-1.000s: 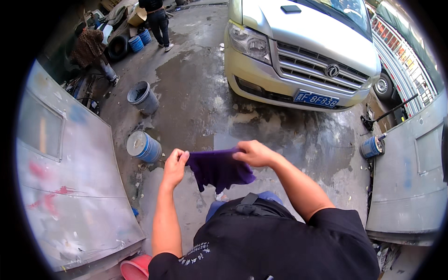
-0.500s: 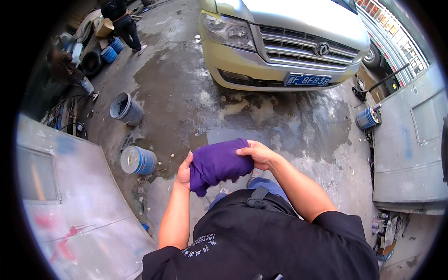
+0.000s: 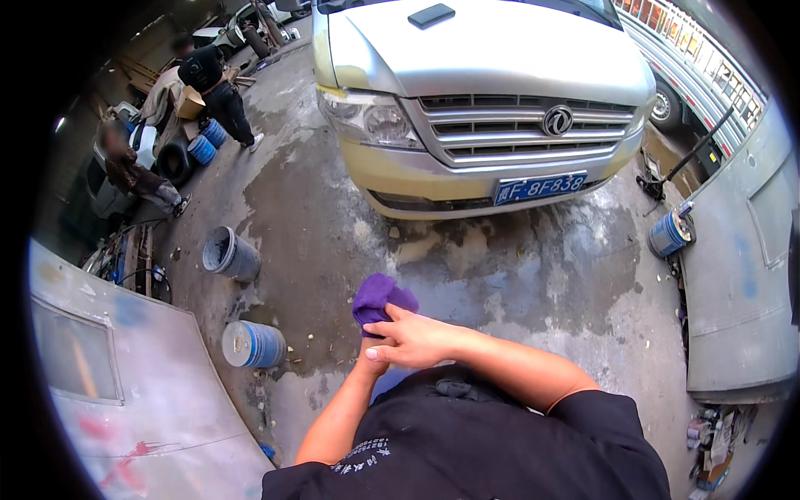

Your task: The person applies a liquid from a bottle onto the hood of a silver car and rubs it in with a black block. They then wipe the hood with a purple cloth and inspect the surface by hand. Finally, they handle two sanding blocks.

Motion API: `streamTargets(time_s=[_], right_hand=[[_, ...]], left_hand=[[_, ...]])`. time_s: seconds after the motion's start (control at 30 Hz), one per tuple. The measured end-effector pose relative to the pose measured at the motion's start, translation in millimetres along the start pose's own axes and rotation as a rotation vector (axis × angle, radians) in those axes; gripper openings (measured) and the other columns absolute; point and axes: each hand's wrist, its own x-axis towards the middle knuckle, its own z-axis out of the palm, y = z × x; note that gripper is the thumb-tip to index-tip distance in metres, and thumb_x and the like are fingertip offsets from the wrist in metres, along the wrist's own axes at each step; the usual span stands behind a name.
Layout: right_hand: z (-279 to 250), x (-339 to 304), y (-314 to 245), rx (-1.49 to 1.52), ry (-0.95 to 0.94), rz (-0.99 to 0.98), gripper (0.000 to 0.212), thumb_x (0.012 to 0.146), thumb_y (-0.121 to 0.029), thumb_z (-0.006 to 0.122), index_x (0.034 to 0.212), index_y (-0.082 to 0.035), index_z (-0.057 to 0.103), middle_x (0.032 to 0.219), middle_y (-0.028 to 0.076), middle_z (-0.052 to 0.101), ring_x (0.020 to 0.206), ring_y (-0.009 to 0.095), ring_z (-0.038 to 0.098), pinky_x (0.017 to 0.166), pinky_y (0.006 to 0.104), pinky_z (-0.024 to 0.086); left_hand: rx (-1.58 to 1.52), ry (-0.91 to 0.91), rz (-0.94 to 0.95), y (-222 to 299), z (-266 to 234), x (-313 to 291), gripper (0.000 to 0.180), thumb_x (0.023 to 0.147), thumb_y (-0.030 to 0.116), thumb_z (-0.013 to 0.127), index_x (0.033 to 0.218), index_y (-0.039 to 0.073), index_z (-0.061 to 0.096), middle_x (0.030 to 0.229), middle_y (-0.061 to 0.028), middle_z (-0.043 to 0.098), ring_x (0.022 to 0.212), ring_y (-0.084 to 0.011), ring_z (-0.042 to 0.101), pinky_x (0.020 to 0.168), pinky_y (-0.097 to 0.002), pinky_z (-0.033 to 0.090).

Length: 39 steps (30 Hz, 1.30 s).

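Note:
A purple cloth [image 3: 379,300], bunched into a small wad, is at my left hand [image 3: 372,357], in front of my waist. The left fingers are mostly hidden by the cloth and the other hand, but they appear wrapped round it. My right hand [image 3: 421,342] reaches across over the left one. Its fingers are stretched out and apart, with their tips at the lower edge of the cloth and over the left hand.
Ahead stands a silver and yellowish van [image 3: 500,79] with a dark flat object [image 3: 431,15] on its hood. Buckets [image 3: 254,344] stand to the left. Grey panels [image 3: 125,358] flank me on both sides. Two people [image 3: 218,92] are at the far left. The ground has wet patches.
The cloth, spread between both hands earlier, is now bunched at the left hand. My right hand has let go of its end and moved left across the left hand. The view has tilted up.

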Motion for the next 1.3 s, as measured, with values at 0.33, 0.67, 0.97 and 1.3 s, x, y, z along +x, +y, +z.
streamTargets(time_s=[0.33,0.67,0.97,1.3], right_hand=[[-50.4,-47.3,191.7,1.405,0.533,0.292,0.036,0.093,-0.026,0.057,0.121,-0.004,0.059,0.119,0.011,0.060,0.111,0.022,0.055,0.095,0.0395,0.043],[-93.6,-60.0,314.6,1.426,0.968,0.588,0.025,0.091,-0.022,0.056,0.108,-0.005,0.063,0.102,0.009,0.065,0.097,0.021,0.059,0.083,0.0384,0.046],[-207.8,17.1,324.2,1.350,1.068,0.637,0.025,0.091,-0.022,0.056,0.107,-0.004,0.063,0.101,0.010,0.065,0.096,0.023,0.060,0.082,0.0390,0.048],[-236.2,32.4,367.3,1.373,1.097,0.740,0.026,0.093,-0.021,0.052,0.110,-0.002,0.060,0.100,0.011,0.065,0.091,0.024,0.061,0.077,0.0388,0.050]], left_hand=[[-0.699,0.326,0.073,53.0,26.5,117.3,0.042,0.095,0.028,0.039,0.125,0.001,0.052,0.124,-0.0128,0.059,0.114,-0.0284,0.056,0.102,-0.0427,0.041],[0.064,0.395,0.332,144.8,19.3,366.7,0.043,0.096,0.034,0.049,0.118,-0.002,0.057,0.119,-0.0113,0.060,0.109,-0.0229,0.056,0.096,-0.0322,0.041],[1.052,0.641,0.900,211.9,59.6,576.1,0.066,0.091,0.044,0.051,0.138,0.000,0.040,0.144,-0.0250,0.035,0.136,-0.0421,0.027,0.115,-0.0506,0.011],[1.332,0.694,0.530,379.0,-13.5,683.7,0.084,0.090,0.065,0.032,0.133,-0.006,0.046,0.138,-0.0278,0.043,0.129,-0.0378,0.043,0.111,-0.0398,0.030]])
